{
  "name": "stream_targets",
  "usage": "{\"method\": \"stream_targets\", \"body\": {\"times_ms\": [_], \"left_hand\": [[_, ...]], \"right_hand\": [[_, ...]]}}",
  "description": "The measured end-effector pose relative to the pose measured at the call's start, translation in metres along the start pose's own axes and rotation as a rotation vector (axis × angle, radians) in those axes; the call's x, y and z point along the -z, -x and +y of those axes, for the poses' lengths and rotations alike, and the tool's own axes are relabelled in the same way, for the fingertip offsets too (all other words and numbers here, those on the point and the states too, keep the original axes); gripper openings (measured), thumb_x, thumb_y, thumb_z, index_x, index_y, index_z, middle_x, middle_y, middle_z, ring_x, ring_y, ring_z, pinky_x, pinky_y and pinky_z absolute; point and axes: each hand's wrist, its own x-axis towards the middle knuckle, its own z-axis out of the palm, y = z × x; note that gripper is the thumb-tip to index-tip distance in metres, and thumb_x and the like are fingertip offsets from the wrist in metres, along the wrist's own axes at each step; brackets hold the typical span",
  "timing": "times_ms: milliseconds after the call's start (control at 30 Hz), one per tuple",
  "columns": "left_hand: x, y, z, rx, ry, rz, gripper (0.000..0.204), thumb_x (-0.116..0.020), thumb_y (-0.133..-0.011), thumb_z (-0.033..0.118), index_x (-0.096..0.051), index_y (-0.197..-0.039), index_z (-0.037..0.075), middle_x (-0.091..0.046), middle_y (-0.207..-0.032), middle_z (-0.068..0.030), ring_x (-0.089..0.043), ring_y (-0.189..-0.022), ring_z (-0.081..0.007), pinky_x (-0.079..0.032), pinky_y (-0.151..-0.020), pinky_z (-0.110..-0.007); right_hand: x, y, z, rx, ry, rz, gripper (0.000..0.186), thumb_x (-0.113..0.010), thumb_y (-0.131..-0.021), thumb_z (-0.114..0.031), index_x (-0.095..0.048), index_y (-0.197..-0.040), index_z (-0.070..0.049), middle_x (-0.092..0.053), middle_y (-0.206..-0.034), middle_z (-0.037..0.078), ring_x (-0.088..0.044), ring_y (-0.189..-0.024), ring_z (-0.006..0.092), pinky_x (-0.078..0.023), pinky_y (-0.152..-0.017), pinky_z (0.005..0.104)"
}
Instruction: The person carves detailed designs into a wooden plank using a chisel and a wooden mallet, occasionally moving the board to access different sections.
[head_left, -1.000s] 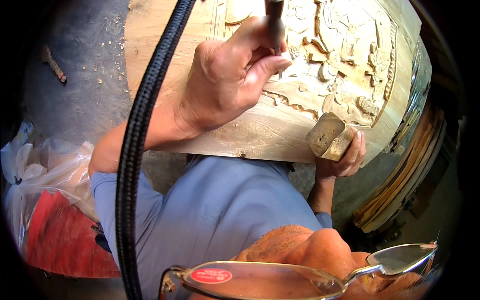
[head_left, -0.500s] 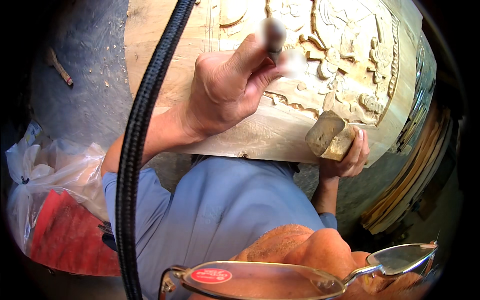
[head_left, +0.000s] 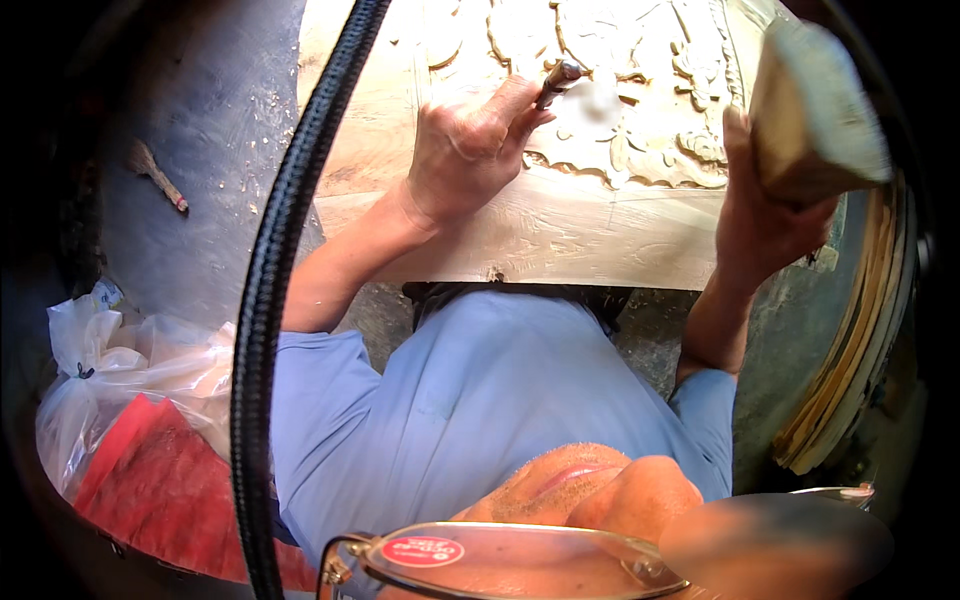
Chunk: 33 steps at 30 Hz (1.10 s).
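Observation:
My left hand (head_left: pixel 465 160) is closed round a carving chisel (head_left: pixel 557 84), whose dark metal end sticks up above the thumb. It stands over a pale wooden panel (head_left: pixel 520 235) carved in raised relief; the chisel's cutting tip is hidden behind the hand. At the right, my right hand (head_left: pixel 765 235) grips a thick, block-shaped wooden mallet (head_left: pixel 810 125). The mallet is raised near the panel's right side, apart from the chisel and slightly smeared by motion.
A short wooden stick-like tool (head_left: pixel 158 177) lies on the grey surface at left, among wood chips. Below are a clear plastic bag (head_left: pixel 130 345) and a red object (head_left: pixel 160 470). Thin curved boards (head_left: pixel 850 340) stand at right. A black braided cable (head_left: pixel 290 220) crosses the view.
My right hand has lifted the mallet up and to the right, away from the panel's near edge. The chisel's end now leans to the right, and the whole view has shifted.

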Motion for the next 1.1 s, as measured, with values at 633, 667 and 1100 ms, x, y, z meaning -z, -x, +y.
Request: {"method": "stream_targets", "body": {"times_ms": [633, 667, 1100], "left_hand": [[-0.039, 0.019, 0.034, 0.446, 0.504, 0.414, 0.025, -0.058, -0.108, 0.002, -0.040, -0.126, 0.002, -0.075, -0.100, -0.0237, -0.077, -0.093, -0.0266, -0.066, -0.086, -0.036], [-0.042, 0.021, 0.033, 0.439, 0.483, 0.411, 0.025, -0.059, -0.107, 0.002, -0.041, -0.125, 0.001, -0.075, -0.099, -0.0217, -0.077, -0.093, -0.0245, -0.065, -0.086, -0.035], [-0.071, 0.052, 0.019, 0.262, 0.377, 0.292, 0.029, -0.062, -0.103, -0.008, -0.046, -0.127, -0.003, -0.074, -0.104, -0.0215, -0.077, -0.098, -0.0261, -0.064, -0.090, -0.038]], "right_hand": [[-0.008, 0.046, 0.094, 0.248, 0.484, -0.054, 0.078, -0.083, -0.070, 0.005, -0.067, -0.142, -0.019, -0.078, -0.122, 0.007, -0.077, -0.102, 0.0286, -0.064, -0.085, 0.0380], [-0.009, 0.047, 0.097, 0.246, 0.453, -0.059, 0.078, -0.082, -0.070, 0.006, -0.067, -0.142, -0.019, -0.077, -0.122, 0.008, -0.077, -0.103, 0.0292, -0.063, -0.086, 0.0384], [-0.016, 0.069, 0.123, 0.176, 0.399, -0.219, 0.066, -0.083, -0.074, 0.006, -0.070, -0.137, -0.010, -0.077, -0.125, 0.010, -0.077, -0.108, 0.0282, -0.063, -0.093, 0.0373]]}}
